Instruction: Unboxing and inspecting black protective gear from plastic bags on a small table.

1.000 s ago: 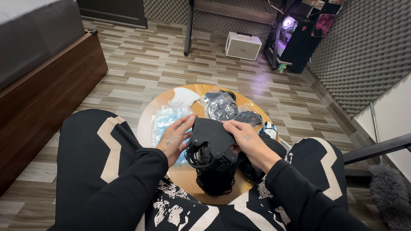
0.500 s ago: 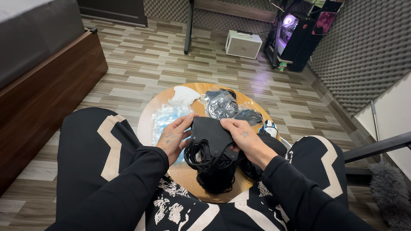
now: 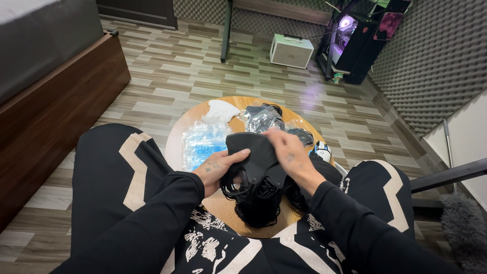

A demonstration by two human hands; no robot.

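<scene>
Your round wooden table (image 3: 178, 138) stands on the plank floor (image 3: 167, 81). On its far edge lies a white mask (image 3: 221, 110); to the right of it, a clear bag of dark masks (image 3: 263, 119). At left rests a clear pack of blue masks (image 3: 200, 144). Nearest you sits a heap of black masks (image 3: 258, 200).

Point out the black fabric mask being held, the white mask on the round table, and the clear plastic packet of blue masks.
black fabric mask (image 3: 256, 152), head view, flat upper panel.
white mask (image 3: 221, 109), head view, its middle.
clear plastic packet of blue masks (image 3: 202, 143), head view, packet centre.
</scene>
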